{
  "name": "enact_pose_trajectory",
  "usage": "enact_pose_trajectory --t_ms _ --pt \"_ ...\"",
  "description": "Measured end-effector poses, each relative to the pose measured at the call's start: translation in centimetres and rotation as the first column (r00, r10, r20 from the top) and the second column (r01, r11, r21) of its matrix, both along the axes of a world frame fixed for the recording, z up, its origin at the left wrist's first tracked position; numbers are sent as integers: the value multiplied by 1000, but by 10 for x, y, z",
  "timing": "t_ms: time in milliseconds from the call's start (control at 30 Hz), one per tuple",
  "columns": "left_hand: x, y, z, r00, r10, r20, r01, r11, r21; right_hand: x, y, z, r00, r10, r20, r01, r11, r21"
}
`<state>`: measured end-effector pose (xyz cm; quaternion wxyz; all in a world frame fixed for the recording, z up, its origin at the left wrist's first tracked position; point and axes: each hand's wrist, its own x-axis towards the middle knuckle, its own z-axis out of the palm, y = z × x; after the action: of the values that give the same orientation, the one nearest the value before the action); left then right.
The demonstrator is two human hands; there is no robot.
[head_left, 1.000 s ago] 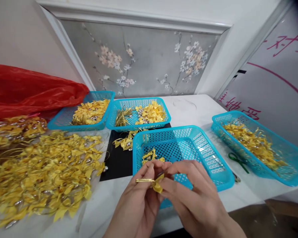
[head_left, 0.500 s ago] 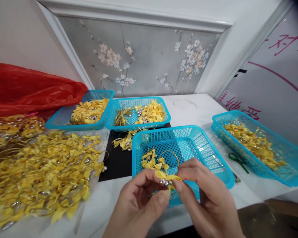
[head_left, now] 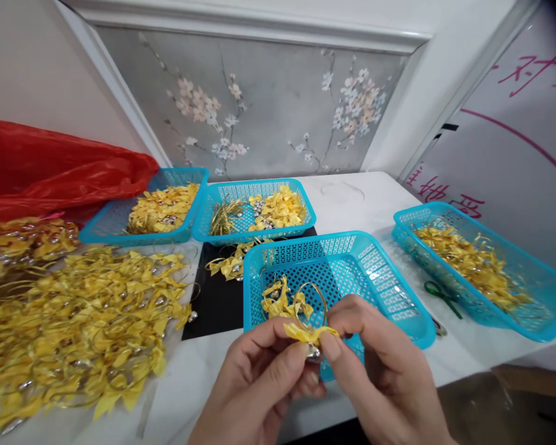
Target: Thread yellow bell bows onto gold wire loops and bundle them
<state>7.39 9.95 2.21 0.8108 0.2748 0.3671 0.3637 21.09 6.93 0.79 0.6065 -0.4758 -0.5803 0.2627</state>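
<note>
Head view. Both hands raised together over the near edge of the white table [head_left: 380, 204], palms turned inward, fingers curled. Left hand [head_left: 259, 383] pinches with thumb and forefinger on the left wing of a small yellow ribbon bow [head_left: 310, 334]; right hand [head_left: 375, 371] pinches the right wing the same way, remaining fingers folded loosely beneath. A silver bell [head_left: 314, 353] hangs under the bow, between the two thumbs, and a thin gold loop [head_left: 311, 301] rises from the bow toward the far side. The bow sits right at the fingertips of both hands, just above the near rim of the middle blue basket [head_left: 380, 272]. That basket holds only a few yellow bows [head_left: 278, 300] in its near left corner; its mesh floor is otherwise bare. Right of it, a long blue basket [head_left: 528, 290] carries a strip of yellow bows along its length. A pair of green-handled scissors [head_left: 440, 296] lies on the table between those two baskets. Farther back, a centre basket [head_left: 259, 213] holds gold strands on the left and yellow bows on the right; the far left basket [head_left: 134, 216] holds a heap of bows with bells. A black mat [head_left: 213, 303] lies under the baskets' near gap. Left: a large loose pile of finished bows [head_left: 83, 315] on the table, with a red plastic bag [head_left: 50, 167] behind.
</note>
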Motion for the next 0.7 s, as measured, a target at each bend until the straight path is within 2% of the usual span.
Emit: enact_pose_trajectory --t_ms 233,367,467,567,700 --pt "1 1 2 1000 16 6 -16 1000 -24 0 1 -2 1000 -9 -24 9 1000 -6" --pt "1 0 -1 986 56 -157 -30 986 166 1 1 -2 998 20 -54 -22 999 -41" --pt "-1 -1 -5 974 101 -202 -39 955 293 3 1 -2 998 49 -46 -53 994 -91" --pt "-4 0 -6 969 133 -206 -50 930 364 5 1 -3 998 60 -21 -62 989 -131" --pt "-8 6 -7 933 116 -342 26 924 382 8 2 -6 995 95 38 -90 987 -134"
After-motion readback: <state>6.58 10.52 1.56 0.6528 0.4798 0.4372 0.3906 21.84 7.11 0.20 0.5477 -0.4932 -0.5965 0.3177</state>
